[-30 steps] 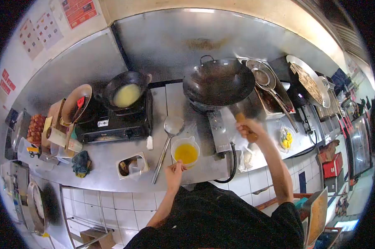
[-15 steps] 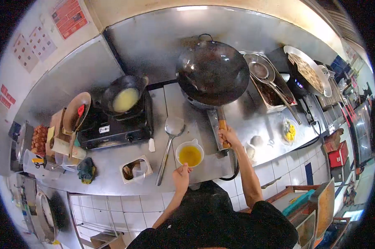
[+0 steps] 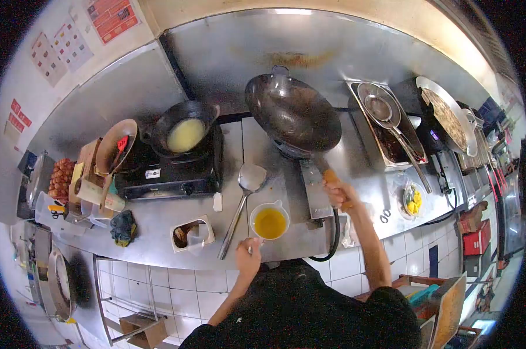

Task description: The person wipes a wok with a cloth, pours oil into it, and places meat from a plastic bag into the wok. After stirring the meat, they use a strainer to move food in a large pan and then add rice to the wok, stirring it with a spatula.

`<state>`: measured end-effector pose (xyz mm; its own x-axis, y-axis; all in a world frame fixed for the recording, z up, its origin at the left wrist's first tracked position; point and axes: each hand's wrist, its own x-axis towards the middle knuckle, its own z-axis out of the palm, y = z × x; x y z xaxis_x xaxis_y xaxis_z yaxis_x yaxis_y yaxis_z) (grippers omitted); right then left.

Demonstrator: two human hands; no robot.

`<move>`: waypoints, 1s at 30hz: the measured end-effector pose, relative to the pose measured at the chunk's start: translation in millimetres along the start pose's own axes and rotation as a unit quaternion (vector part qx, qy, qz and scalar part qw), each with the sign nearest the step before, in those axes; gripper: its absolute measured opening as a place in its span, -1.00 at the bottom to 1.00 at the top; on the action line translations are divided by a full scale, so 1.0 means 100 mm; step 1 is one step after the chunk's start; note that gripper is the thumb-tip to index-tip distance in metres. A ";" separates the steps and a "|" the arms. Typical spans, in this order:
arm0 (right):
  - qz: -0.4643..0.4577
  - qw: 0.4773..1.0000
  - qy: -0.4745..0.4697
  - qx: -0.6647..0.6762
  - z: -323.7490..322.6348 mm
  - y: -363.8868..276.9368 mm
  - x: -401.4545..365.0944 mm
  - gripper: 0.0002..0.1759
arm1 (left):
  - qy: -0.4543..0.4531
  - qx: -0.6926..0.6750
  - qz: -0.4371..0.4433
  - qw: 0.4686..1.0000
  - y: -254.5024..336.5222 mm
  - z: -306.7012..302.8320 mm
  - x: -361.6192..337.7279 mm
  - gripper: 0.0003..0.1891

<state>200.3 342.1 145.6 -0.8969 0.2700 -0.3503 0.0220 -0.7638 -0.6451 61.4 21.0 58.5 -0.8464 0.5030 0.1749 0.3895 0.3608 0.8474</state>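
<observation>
My right hand (image 3: 342,195) is wrapped round the wooden handle of a large dark wok (image 3: 292,116), which tilts over its burner at the back of the counter. Only a thin dark film shows inside the wok. At the counter's front, my left hand (image 3: 249,256) is closed at the near side of a light-coloured spouted bowl (image 3: 254,210) of yellow liquid. A thin handle end shows between the fingers. Just left of the bowl lies a long-handled wok spatula (image 3: 252,177), which neither hand touches.
A black pan (image 3: 187,109) with pale yellow liquid sits on a portable stove (image 3: 169,183) at left. To the right are strainers (image 3: 379,107) over a rectangular metal tray (image 3: 411,160) and a bag with yellow pieces (image 3: 413,199). A small container (image 3: 193,232) stands near the front edge.
The wok has tipped towards the right, its handle and my right hand shifting right. My left hand has moved slightly down and left, while the bowl stays almost in place.
</observation>
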 end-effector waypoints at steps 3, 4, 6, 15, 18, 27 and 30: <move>0.022 0.998 0.035 0.039 0.13 -0.35 -0.15 -0.82 | 0.012 -0.048 -0.049 0.998 -0.08 -0.07 -0.08 -0.72; 0.022 0.998 0.038 0.037 0.19 -0.48 -0.18 -0.82 | 0.011 -0.051 -0.050 0.997 -0.12 -0.10 -0.10 -0.72; 0.076 0.996 0.014 0.043 0.33 -0.75 -0.22 -0.85 | 0.022 -0.031 -0.056 0.998 -0.21 -0.17 -0.15 -0.71; 0.068 0.951 0.174 -0.244 0.47 -0.89 -0.36 -0.84 | -0.030 -0.026 -0.149 0.988 -0.71 -0.48 -0.59 -0.62; 0.010 0.940 0.215 -0.263 -0.22 -0.42 -0.22 -0.82 | -0.094 -0.078 -0.157 0.980 -0.91 -0.46 -0.71 -0.59; -0.068 0.977 0.112 -0.167 -0.07 0.29 0.10 -0.81 | -0.176 -0.047 -0.227 0.957 -1.12 -0.57 -0.89 -0.45; -0.051 0.984 0.107 -0.130 0.06 0.34 0.28 -0.79 | -0.136 -0.048 -0.282 0.949 -1.23 -0.65 -1.04 -0.40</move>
<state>173.4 319.8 118.2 -0.7868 0.4771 -0.3915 0.0735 -0.5574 -0.8270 77.8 -126.8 -31.8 -0.7807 0.4396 -0.4442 -0.1438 0.5654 0.8122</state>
